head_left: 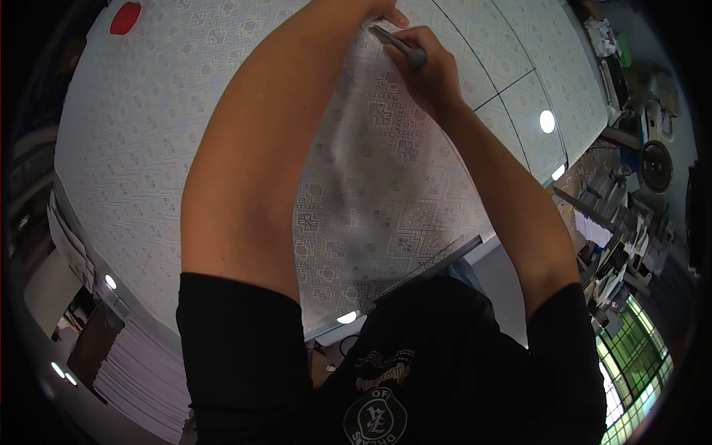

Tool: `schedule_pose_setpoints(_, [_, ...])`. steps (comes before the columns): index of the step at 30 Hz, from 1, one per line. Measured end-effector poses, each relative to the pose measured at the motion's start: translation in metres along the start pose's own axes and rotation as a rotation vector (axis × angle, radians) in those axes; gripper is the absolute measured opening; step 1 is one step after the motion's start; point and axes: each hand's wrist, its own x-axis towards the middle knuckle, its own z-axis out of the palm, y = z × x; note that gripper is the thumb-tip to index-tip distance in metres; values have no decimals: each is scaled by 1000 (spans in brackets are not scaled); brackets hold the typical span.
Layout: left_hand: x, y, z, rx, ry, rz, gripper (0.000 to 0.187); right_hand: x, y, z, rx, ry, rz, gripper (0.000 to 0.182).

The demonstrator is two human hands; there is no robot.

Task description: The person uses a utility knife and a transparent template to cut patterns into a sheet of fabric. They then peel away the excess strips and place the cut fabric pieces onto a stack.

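Observation:
At the top edge, my left hand [378, 7] is partly cut off by the frame. One digit shows, stretched out over the patterned sheet [378, 148], close to my right hand; the other fingers are hidden. My right hand [436, 68] is closed around a slim grey pen-like tool [399, 45] with a rounded end. Its narrow tip points up and left, toward the sheet beside my left hand. Whether it is a pen or a cutter I cannot make out. Dark lines [500, 93] cross the sheet to the right of my right hand.
A red round object [125, 18] lies at the far left of the table. Stacked white sheets [141, 378] are below on the left. Shelves with papers and clutter [608, 230] line the right side, beside a window [630, 363]. The table's near edge [437, 267] borders my body.

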Motion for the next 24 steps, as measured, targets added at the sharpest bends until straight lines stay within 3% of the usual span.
schedule_pose_setpoints(2, [-8, 3, -12, -23, 37, 1, 27, -27, 11, -22, -44, 34, -100, 24])
schedule_pose_setpoints(5, [9, -2, -18, -36, 85, 20, 26, -84, 35, -71, -129, 78, -90, 25])
schedule_pose_setpoints(7, [4, -16, 13, -74, 521, 101, 31, -128, 55, -106, -93, 155, -27, 27])
schedule_pose_setpoints(8, [-2, -11, 27, -67, 532, 111, 31, -148, 60, -122, -97, 215, 31, 29])
schedule_pose_setpoints(10, [-31, 5, 64, -151, 1017, 253, 23, -182, 62, -153, -187, 270, 75, 33])
schedule_pose_setpoints(12, [-59, 28, 104, -152, 1073, 234, 29, -212, 72, -178, -277, 329, 128, 37])
schedule_pose_setpoints(14, [-99, 63, 146, 14, 944, 210, 41, -236, 89, -193, -421, 205, 89, 42])
schedule_pose_setpoints(18, [-160, 137, 221, 38, 613, 283, 65, -232, 86, -193, -532, 174, -6, 43])
schedule_pose_setpoints(22, [-182, 186, 256, -45, 577, 258, 86, -213, 91, -190, -447, 131, 34, 43])
schedule_pose_setpoints(24, [-177, 198, 255, -7, 543, 91, 104, -202, 92, -193, -419, 107, 26, 42])
